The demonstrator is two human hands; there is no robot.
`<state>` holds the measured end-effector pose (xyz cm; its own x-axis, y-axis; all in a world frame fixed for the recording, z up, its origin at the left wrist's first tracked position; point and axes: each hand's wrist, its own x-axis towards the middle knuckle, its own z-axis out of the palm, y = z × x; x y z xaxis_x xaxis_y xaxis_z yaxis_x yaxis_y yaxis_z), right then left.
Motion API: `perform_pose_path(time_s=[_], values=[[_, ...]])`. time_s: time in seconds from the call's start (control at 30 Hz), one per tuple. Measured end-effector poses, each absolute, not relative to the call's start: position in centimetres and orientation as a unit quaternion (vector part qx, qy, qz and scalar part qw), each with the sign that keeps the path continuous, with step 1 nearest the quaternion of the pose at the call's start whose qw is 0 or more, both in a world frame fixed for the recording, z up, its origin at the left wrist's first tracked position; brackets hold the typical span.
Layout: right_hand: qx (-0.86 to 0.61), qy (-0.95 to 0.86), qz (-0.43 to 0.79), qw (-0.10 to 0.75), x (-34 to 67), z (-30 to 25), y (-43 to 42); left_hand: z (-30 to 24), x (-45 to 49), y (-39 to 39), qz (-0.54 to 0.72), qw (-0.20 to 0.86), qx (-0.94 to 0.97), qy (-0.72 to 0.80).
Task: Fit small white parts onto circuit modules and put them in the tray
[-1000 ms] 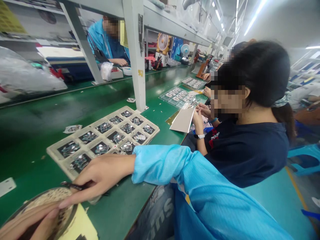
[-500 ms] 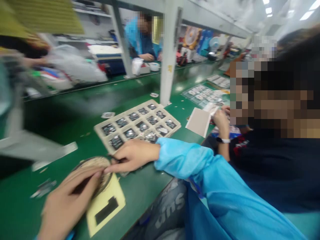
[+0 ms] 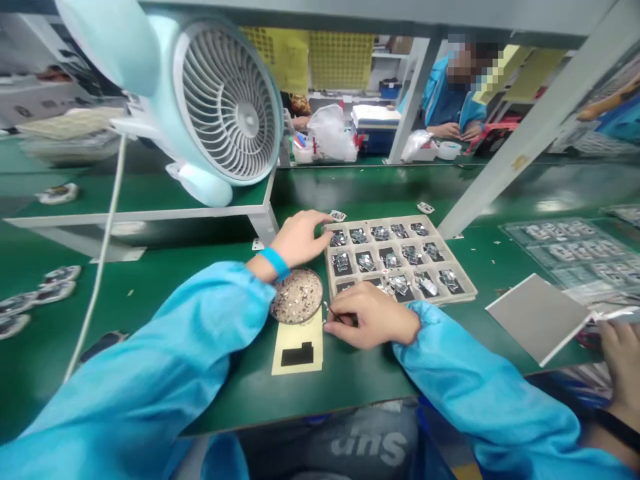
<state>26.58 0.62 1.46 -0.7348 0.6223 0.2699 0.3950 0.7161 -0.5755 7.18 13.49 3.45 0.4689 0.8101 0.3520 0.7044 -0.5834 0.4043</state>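
Observation:
My left hand reaches over the far side of a round dish with a speckled surface. Its thumb and forefinger are apart beside the left corner of a pale compartment tray. Close to the forefinger lies a small white part; contact is unclear. My right hand is closed on thin dark tweezers, in front of the tray's near edge, tips pointing left toward the dish. Small silvery metal pieces fill the compartments. Under the dish's near edge lies a yellow card with a black stepped shape.
A light-blue fan stands on a raised shelf at left, its white cable running down. A slanted post rises behind the tray. At right are a grey square board and a co-worker's hand.
The view has swung left, bringing the fan into sight. My left hand has left the dish and moved to the tray's left corner. My right hand still holds the tweezers.

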Motion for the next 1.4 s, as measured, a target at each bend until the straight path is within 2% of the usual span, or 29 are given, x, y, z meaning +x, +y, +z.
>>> perform_pose_path(time_s=[0.17,0.37,0.6,0.73,0.83,0.93,1.13,1.4], values=[[-0.289,-0.894,0.246,0.237,26.3,1.4,0.9,0.4,9.8,22.9,0.202,0.162,0.801,0.54],[-0.292,-0.897,0.226,0.243,26.5,1.5,0.9,-0.9,10.4,28.0,0.154,0.216,0.842,0.47],[-0.29,-0.896,0.224,0.251,26.9,1.6,1.1,0.6,10.1,26.9,0.171,0.161,0.843,0.484],[-0.288,-0.853,0.301,0.315,27.1,1.3,1.4,1.4,9.7,23.6,0.257,0.118,0.812,0.51],[-0.298,-0.814,0.344,0.361,27.0,0.9,1.5,2.4,9.0,19.5,0.352,0.124,0.811,0.45],[-0.315,-0.797,0.352,0.376,26.8,0.6,1.4,3.1,7.5,14.2,0.436,0.196,0.774,0.416],[-0.283,-0.816,0.32,0.389,25.4,0.6,1.1,1.2,2.3,4.6,0.48,0.488,0.604,0.408],[-0.285,-0.843,0.298,0.345,23.8,0.6,1.0,0.1,0.6,1.7,0.425,0.592,0.566,0.387]])
